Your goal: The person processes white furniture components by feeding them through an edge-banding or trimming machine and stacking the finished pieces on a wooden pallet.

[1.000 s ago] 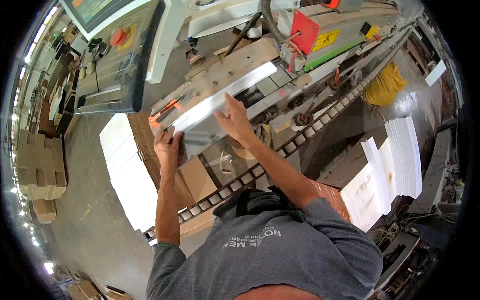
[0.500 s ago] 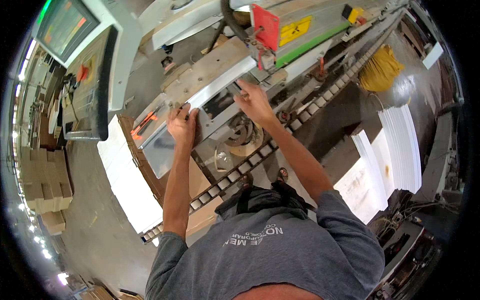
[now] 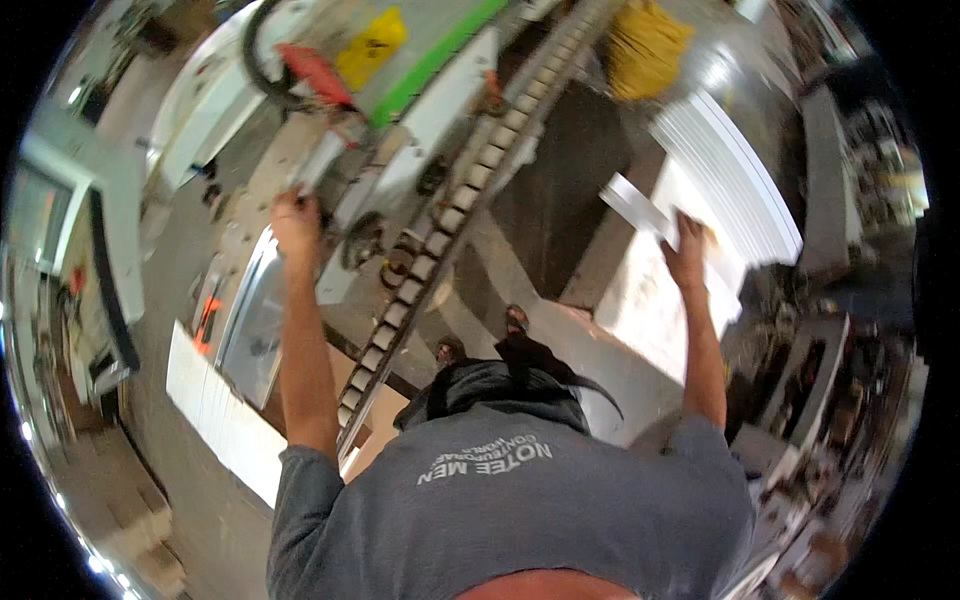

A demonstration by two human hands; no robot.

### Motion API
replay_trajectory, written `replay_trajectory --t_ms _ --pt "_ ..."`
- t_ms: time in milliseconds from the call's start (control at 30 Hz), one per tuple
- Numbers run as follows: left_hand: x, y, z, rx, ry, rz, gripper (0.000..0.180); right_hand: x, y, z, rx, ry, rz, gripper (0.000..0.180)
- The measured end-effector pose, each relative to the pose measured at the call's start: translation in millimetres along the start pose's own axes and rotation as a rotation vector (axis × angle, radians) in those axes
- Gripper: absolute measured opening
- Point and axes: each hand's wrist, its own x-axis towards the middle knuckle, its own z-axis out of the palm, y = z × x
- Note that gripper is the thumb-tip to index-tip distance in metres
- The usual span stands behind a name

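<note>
- while the whole view is smearing with motion blur, the person's two arms are spreading wide apart, one toward eleven o'clock and one toward two o'clock.
- left hand (image 3: 296, 222) is reaching up at about eleven o'clock, fingers curling against the end of a pale panel piece (image 3: 318, 165) that is lying on the edge-banding machine (image 3: 400, 150); the blur is hiding whether the grip is fully clenched around it, so i cannot tell.
- right hand (image 3: 686, 250) is stretching out at about two o'clock, fingers closing on a narrow white strip panel (image 3: 632, 207) that is sticking out toward the ten o'clock side of the hand.
- that strip is sitting at the near edge of a stack of white panels (image 3: 730, 190), which is lying well apart from the machine, on the three o'clock side of the frame.
- roller conveyor track (image 3: 440, 260) is running diagonally from seven o'clock up to one o'clock, passing between the two hands.
- red guard (image 3: 315, 72) and yellow label (image 3: 372, 42) are showing on the machine at twelve o'clock, beside a green bar (image 3: 440, 60).
- yellow bristly bundle (image 3: 645, 45) is hanging at one o'clock, above the stack.
- white board (image 3: 222, 415) is lying at eight o'clock, near the left elbow.
- control screen (image 3: 40, 215) is standing at nine o'clock, at the rim.
- grey shirt (image 3: 510, 510) is filling the six o'clock part, with the person's shoes (image 3: 485, 335) showing on the floor just above it.
</note>
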Motion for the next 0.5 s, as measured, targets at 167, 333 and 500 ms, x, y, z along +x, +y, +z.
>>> replay_trajectory --t_ms 167,333,500 --pt "-25 73 -26 -0.101 -0.015 -0.013 0.025 -32 86 0 -0.139 -0.135 0.016 0.053" --pt "-61 64 -37 -0.097 0.067 0.047 0.03 -24 115 11 -0.18 -0.228 -0.189 0.035" --pt "-94 92 -80 -0.209 -0.077 0.147 0.04 -13 26 -19 -0.064 -0.187 -0.13 0.04"
